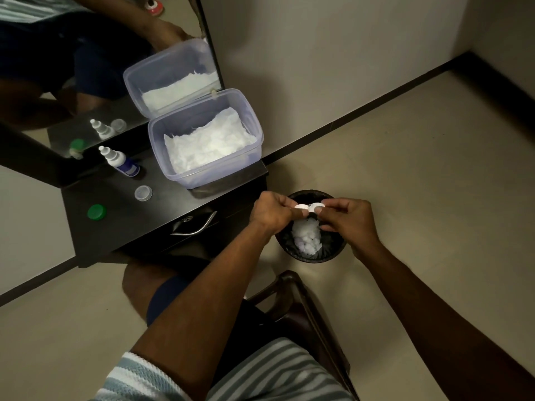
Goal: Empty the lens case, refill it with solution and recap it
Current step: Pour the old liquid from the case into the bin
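Observation:
I hold the white lens case [308,207] over the black waste bin [335,253]. My left hand [270,211] pinches its left end and my right hand [348,217] pinches its right end. The case is uncapped and lies roughly level between my fingers. A solution bottle [121,162] with a white nozzle and blue label lies on the dark dresser top [121,227]. A green cap [97,212] and a clear cap [143,193] rest on the dresser, apart from the bottle.
A clear plastic box [252,131] with white tissue stands at the dresser's right end against the mirror [86,68]. Crumpled white tissue [307,235] lies in the bin. A dark chair arm [304,302] is by my right side. Beige floor spreads to the right.

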